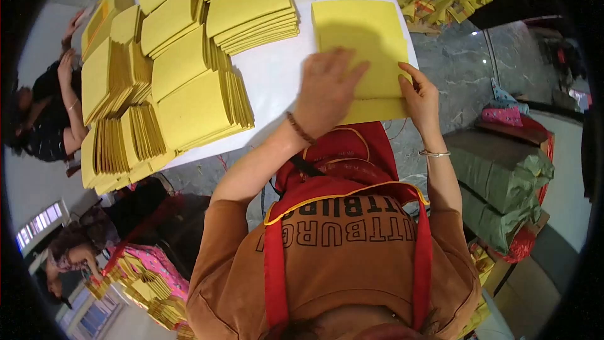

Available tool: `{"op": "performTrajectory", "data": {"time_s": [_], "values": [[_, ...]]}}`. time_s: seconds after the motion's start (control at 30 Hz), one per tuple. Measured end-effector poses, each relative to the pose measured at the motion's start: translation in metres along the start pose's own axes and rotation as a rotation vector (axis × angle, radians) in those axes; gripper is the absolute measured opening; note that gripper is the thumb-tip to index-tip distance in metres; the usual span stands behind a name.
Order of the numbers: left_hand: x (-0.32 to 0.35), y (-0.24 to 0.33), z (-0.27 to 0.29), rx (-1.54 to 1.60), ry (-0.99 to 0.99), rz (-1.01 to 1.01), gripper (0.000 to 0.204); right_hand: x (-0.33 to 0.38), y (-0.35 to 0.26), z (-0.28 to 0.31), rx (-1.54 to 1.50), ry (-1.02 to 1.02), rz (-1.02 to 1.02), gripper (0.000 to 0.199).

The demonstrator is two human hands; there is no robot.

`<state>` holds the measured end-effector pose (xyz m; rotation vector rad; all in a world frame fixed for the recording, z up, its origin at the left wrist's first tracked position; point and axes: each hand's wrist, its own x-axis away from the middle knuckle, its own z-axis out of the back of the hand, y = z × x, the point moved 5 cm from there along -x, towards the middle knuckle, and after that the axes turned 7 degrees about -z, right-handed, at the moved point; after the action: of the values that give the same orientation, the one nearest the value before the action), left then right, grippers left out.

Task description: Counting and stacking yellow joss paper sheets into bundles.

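Yellow paper (380, 22), white table (270, 75), grey floor (453, 56)

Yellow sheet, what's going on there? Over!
Left hand spread over yellow sheet. Right hand at its right edge. Yellow stacks off left, clear of it.

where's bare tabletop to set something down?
Main bare patch: white tabletop between the yellow stacks and the creased yellow sheet, left of the left hand; narrow beside the sheet's far end. Crowded: left side, packed with stacks; right edge, taken by sheet and right hand.
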<state>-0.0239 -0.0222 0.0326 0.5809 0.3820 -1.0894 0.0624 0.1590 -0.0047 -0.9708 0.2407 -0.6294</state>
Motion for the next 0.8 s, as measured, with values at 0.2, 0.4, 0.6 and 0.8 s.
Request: {"op": "performTrajectory", "data": {"time_s": [0.2, 0.4, 0.6, 0.8], "values": [[-0.015, 0.022, -0.033, 0.112, -0.175, -0.153, 0.051, 0.003, -0.013, -0.002, 0.010, -0.025, 0.079, 0.025], [-0.013, 0.023, -0.044, 0.053, -0.201, -0.156, 0.054, 0.004, -0.019, 0.004, 0.054, -0.024, 0.094, 0.026], [-0.008, 0.021, -0.054, 0.034, -0.304, -0.155, 0.050, 0.016, -0.073, -0.018, 0.585, 0.053, 0.650, 0.045], [-0.007, -0.003, -0.049, 0.525, -0.326, 0.070, 0.052, 0.013, -0.055, -0.037, 0.215, -0.271, 0.571, 0.065]]}}
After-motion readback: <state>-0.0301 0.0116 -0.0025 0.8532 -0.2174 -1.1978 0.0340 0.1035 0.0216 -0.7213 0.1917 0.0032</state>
